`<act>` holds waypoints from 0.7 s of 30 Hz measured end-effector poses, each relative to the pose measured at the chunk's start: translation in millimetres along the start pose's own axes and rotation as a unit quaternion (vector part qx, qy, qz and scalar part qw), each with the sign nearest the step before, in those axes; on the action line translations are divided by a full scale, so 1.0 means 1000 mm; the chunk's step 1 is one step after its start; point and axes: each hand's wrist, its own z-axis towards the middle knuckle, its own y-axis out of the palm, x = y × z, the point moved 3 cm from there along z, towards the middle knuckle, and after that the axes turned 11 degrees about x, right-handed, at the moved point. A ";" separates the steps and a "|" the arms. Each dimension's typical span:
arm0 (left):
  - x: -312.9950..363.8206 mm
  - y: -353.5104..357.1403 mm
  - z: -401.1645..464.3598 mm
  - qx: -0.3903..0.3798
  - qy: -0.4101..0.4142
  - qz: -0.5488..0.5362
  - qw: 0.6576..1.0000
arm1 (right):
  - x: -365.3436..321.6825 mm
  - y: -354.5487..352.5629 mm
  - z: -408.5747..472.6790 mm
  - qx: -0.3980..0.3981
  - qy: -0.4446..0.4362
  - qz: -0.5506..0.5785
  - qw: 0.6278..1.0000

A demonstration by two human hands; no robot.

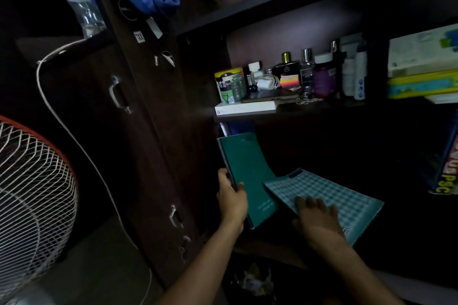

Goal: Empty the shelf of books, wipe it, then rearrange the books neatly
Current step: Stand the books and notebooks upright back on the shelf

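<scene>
Gripping the green book [245, 176] by its spine edge, the left hand [231, 199] holds it upright in the dark lower shelf [270, 246]; just beside it, the right hand [316, 218] lies spread flat on a checked book [329, 193].

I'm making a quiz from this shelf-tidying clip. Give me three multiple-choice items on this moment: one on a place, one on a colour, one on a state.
1. Where does the checked book lie?
A. on the fan
B. flat in the lower shelf, right of the green book
C. on the top shelf

2. What colour is the cover of the book in the left hand?
A. red
B. white
C. green

3. How is the right hand placed?
A. palm down on the checked book
C. hanging free by the fan
B. closed round a bottle

Answers: 1 B, it lies flat beside the green book; 2 C, the cover is plain dark green; 3 A, its fingers lie spread on the checked cover.
</scene>
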 end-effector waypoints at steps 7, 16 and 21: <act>-0.001 0.021 0.036 0.072 0.082 0.034 0.993 | -0.010 0.006 0.018 0.064 -0.047 0.074 0.994; -0.006 0.059 0.064 0.211 0.165 0.137 0.954 | -0.014 -0.013 0.016 0.142 -0.058 0.238 0.959; 0.002 0.067 0.068 0.195 0.148 0.171 0.954 | -0.013 -0.014 0.015 0.143 -0.053 0.233 0.961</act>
